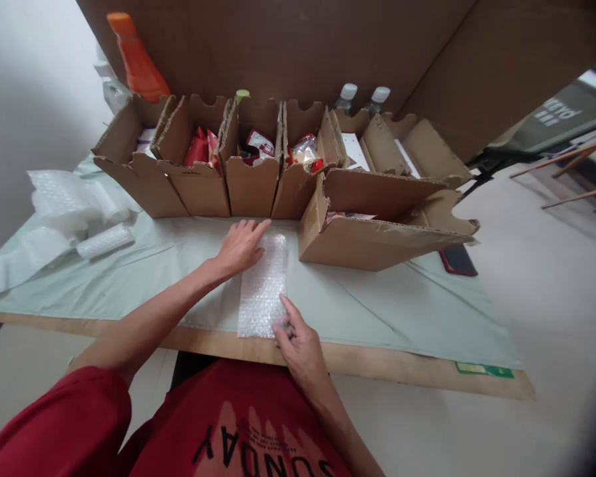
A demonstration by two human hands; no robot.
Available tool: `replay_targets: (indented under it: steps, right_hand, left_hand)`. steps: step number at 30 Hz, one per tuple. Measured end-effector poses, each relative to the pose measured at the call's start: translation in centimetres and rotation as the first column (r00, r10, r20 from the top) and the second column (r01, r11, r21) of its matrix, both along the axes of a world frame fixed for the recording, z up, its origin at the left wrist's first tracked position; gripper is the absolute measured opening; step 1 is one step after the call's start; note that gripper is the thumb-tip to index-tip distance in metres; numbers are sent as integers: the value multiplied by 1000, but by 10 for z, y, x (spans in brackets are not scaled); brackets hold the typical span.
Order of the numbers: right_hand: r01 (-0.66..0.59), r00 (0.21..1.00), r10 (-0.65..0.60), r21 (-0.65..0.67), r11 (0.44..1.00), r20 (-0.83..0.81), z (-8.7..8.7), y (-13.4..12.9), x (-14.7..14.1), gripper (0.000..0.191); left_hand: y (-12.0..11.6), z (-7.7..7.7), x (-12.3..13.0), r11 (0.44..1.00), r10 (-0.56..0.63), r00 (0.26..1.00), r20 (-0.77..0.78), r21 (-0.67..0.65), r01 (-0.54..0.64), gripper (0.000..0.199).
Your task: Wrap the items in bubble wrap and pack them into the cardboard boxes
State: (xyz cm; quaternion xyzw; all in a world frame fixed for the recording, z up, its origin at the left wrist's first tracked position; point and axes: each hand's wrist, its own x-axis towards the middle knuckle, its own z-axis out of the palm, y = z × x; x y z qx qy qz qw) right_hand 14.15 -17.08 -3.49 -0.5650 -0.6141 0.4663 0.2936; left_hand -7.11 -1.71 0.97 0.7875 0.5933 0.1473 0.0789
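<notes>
A flat rectangle of bubble wrap (262, 291) lies lengthwise on the cloth right in front of me. My left hand (240, 248) rests at its far left corner, palm down, with the index finger stretched across the top edge. At the near right edge is my right hand (300, 341); its index finger and thumb are apart and touch the wrap's side, while the other fingers are curled and partly hidden. Neither hand visibly grips anything.
Several open cardboard bins (252, 189) with packets stand in a row behind. A larger cardboard box (357, 242) sits crosswise at right. Bubble wrap rolls (105, 242) lie left. An orange bottle (142, 66) and clear bottles (346, 98) stand behind. A dark phone-like object (457, 260) lies right.
</notes>
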Motion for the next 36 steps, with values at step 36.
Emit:
replay_targets:
  steps: [36]
  right_hand:
    - [-470, 796, 80, 530, 706, 600, 0, 36, -11, 26]
  left_hand:
    - [-143, -49, -7, 974, 78, 949, 304, 178, -137, 41]
